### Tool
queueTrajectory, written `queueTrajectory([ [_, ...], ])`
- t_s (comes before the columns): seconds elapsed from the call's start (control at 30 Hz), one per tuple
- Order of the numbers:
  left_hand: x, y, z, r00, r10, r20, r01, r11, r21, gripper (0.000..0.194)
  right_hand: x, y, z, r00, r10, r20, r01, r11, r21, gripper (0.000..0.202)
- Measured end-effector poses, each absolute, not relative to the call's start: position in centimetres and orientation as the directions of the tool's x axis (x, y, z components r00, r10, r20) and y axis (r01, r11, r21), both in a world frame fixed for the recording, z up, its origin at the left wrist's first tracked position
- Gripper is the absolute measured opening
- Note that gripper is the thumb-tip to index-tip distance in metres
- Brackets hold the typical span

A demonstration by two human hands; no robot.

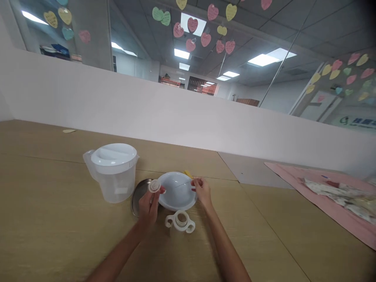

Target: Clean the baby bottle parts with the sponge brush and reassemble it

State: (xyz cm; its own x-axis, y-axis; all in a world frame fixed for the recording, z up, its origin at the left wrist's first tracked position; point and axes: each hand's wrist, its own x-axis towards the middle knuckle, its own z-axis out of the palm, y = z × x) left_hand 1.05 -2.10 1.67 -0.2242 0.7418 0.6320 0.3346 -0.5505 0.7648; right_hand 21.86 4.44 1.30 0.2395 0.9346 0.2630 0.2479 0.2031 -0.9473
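Your left hand (149, 205) has its fingers closed around a small round white cap (154, 185), held upright just above the edge of a white bowl (178, 192). Your right hand (202, 190) pinches a thin brush (185, 182), fingertips together on its end, the wire reaching back over the bowl toward the cap. Just below your fingers stands a white two-handled ring (180, 222); a metal lid (137, 196) lies behind your left hand, a lidded clear jug (113, 172) beyond it. All rest on a wooden table (58, 219). Far to your right lies a pink cloth (323, 192). Paper hearts (205, 39) hang above; their writing is unreadable.
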Motion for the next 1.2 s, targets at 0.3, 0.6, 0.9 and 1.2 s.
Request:
queueTrajectory([
  [0.3,1.6,-2.4,1.9,0.037,0.823,0.567,0.339,-0.544,0.768,0.034,18.4,-1.2,4.5,-0.202,0.821,0.533,0.545,0.547,-0.636,0.039],
  [0.6,0.2,-1.2,0.8,0.143,0.827,0.543,0.491,-0.536,0.687,0.036,17.0,-1.0,3.7,-0.065,0.888,0.455,0.268,0.455,-0.849,0.030],
  [0.9,-6.3,0.8,-2.8,0.189,0.809,0.556,0.733,-0.493,0.468,0.027,18.1,2.7,1.7,-0.299,0.921,0.248,0.794,0.384,-0.471,0.023],
  [1.2,-6.3,0.1,-3.5,0.207,0.833,0.513,0.780,-0.457,0.427,0.021,17.9,4.6,2.1,-0.313,0.927,0.207,0.641,0.367,-0.674,0.024],
])
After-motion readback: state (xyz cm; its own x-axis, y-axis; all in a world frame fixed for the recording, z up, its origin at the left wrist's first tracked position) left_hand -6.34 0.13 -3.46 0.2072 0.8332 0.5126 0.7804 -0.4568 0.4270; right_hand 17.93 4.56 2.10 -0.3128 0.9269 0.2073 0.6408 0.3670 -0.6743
